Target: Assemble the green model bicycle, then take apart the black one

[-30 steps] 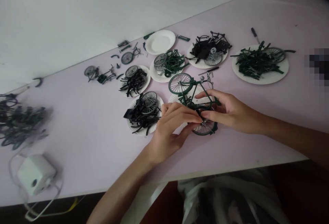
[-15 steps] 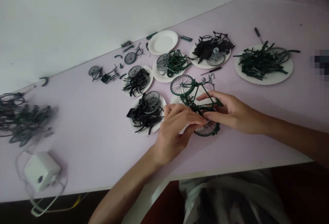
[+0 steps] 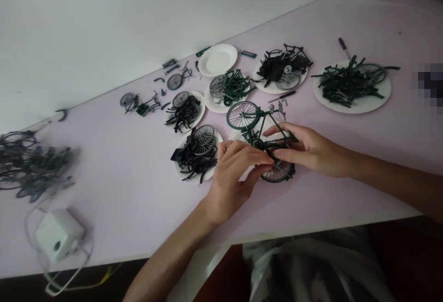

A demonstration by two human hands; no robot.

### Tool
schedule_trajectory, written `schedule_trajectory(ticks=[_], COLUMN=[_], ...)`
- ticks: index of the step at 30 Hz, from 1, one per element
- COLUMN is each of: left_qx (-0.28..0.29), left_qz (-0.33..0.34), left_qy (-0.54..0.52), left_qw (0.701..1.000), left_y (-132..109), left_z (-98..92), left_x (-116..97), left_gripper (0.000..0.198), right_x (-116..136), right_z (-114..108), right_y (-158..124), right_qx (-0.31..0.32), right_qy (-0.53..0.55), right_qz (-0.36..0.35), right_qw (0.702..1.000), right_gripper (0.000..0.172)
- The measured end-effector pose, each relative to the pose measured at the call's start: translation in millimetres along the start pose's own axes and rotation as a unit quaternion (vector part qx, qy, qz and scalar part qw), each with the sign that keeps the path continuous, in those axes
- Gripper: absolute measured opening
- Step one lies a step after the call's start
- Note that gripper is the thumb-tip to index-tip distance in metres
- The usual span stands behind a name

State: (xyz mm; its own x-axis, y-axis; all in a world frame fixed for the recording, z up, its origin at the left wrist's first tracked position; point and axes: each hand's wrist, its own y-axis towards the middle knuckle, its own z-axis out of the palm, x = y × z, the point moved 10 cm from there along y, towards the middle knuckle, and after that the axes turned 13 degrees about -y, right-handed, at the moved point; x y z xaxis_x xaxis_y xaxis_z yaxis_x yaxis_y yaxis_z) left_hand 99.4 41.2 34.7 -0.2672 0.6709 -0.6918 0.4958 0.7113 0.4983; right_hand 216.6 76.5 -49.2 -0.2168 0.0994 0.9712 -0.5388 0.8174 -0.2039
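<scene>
A small dark green model bicycle [image 3: 258, 129] lies over a white paper plate [image 3: 236, 134] in the middle of the pale pink table [image 3: 131, 182]. My left hand [image 3: 235, 172] pinches at the bicycle's rear part, fingers pressed together near the rear wheel [image 3: 277, 171]. My right hand [image 3: 308, 149] curls round the frame from the right, its fingertips meeting the left hand's. The front wheel [image 3: 243, 115] points away from me and is free of both hands.
Several paper plates hold bicycle parts: black ones [image 3: 195, 152], [image 3: 183, 110], [image 3: 282, 66], green ones [image 3: 230, 87], [image 3: 351, 82]. One plate [image 3: 217, 59] holds nothing. A screwdriver [image 3: 344, 47] lies at the back right. A white box with a cable [image 3: 58, 235] sits near the left front edge.
Both hands stay on the bicycle with only slight finger shifts. The view has drifted a little.
</scene>
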Motion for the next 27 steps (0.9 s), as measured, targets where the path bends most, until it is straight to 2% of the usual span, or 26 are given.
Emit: schedule_trajectory(ticks=[8,18,24,27], left_qx=[0.038,0.011,0.064,0.064], left_qz=[0.02,0.026,0.065,0.074], left_qy=[0.014,0.046,-0.006,-0.003], left_qw=[0.999,0.999,0.996,0.995], left_y=[-0.9,-1.0,-4.0,-4.2], left_z=[11.9,-0.3,12.0,14.6], left_x=[-9.8,-4.7,-13.6,-16.9], left_gripper=[0.021,0.019,0.019,0.013], right_x=[-4.7,-6.3,0.9,5.8], right_z=[9.5,6.4,8.4,11.6], right_y=[-0.6,0.5,-4.7,-7.4], right_qx=[0.026,-0.001,-0.006,0.001], right_qy=[0.001,0.035,0.021,0.017], right_qz=[-0.004,0.008,-0.018,-0.028], right_qw=[1.0,0.999,1.0,0.999], right_gripper=[0.037,0.031,0.029,0.028])
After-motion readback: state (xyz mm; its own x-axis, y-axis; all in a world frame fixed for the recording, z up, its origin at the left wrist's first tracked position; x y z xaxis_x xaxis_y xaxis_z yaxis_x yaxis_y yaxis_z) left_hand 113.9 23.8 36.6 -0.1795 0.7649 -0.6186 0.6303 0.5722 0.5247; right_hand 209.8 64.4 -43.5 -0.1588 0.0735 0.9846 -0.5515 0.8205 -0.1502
